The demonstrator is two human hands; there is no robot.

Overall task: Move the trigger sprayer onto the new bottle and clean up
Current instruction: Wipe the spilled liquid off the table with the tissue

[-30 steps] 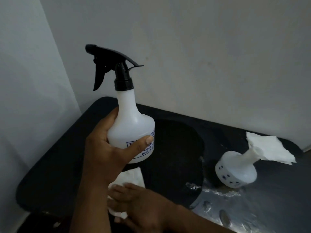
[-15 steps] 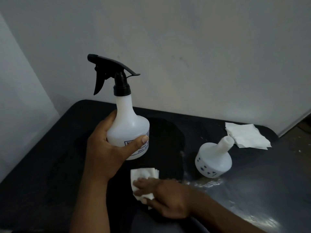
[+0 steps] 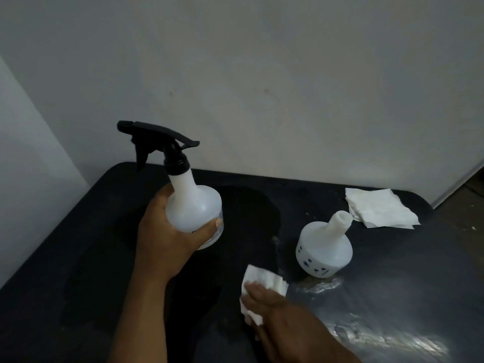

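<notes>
Though the dark worktop glistens wet just beyond my right fingers, the swap looks done: my left fingers wrap the raised white plastic bottle, its black trigger sprayer seated above them. My right fingers lie flat, pressing a folded white tissue; wiping remains.

The dark table carries three things. An uncapped white bottle stands upright at 3 o'clock from the table's middle. Folded napkins lie flat at 2 o'clock, apart from the bottle. A crumpled tissue lies at 5 o'clock, near the bottle. Wet streaks glisten at the bottle's foot and spread toward 4 o'clock.
</notes>
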